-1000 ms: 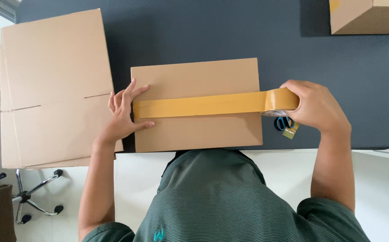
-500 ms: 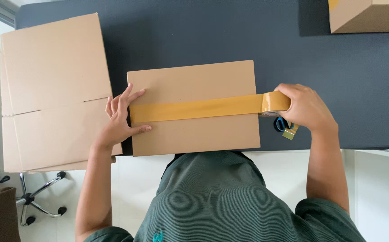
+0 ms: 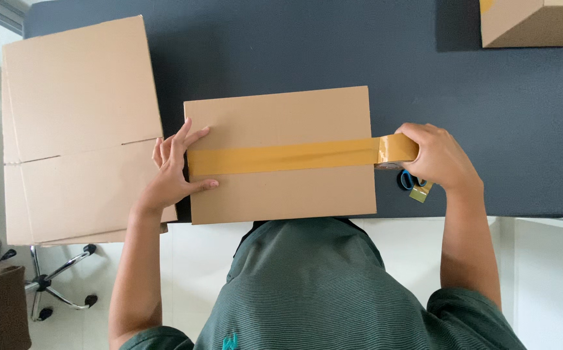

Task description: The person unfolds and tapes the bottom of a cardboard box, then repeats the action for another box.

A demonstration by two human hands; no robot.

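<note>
The cardboard box is lying on the dark desk, crossed by 1 band of brown tape. The left hand is pressing its left edge, fingers spread. The right hand is gripping the tape roll just past the right edge, fingers curled around it, above blue scissors.

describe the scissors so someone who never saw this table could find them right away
Start at the dark table and find the taped box in the middle. Just past its right end, under the right hand holding the tape roll, lie the scissors. They are mostly hidden, but their blue handle loops are the only blue there.
</note>
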